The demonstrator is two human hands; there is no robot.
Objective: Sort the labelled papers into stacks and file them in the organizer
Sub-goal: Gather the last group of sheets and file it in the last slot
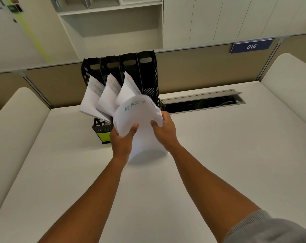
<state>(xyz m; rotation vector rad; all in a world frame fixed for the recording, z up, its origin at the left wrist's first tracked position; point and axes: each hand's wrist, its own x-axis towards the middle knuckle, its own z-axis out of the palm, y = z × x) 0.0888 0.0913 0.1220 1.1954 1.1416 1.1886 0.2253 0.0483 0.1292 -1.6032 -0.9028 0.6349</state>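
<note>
Both hands on the ADMIN stack (138, 118), held up right in front of the black organizer (147, 76). Left hand (121, 137) and right hand (166, 128) have fingers curled round its edges, thumbs on top. 3 other stacks (106, 95) already lean out of the slots to the left, crowding it. Open cable tray (201, 100) in the surface (218, 155) just to the right.

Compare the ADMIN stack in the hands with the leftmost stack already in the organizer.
The ADMIN stack is gripped by the left hand and right hand; the leftmost stack leans untouched in the black organizer. ADMIN's green lettering reads clearly; the leftmost's marking is too faint. ADMIN bows into a curve; the leftmost lies flatter. Both are white paper.
</note>
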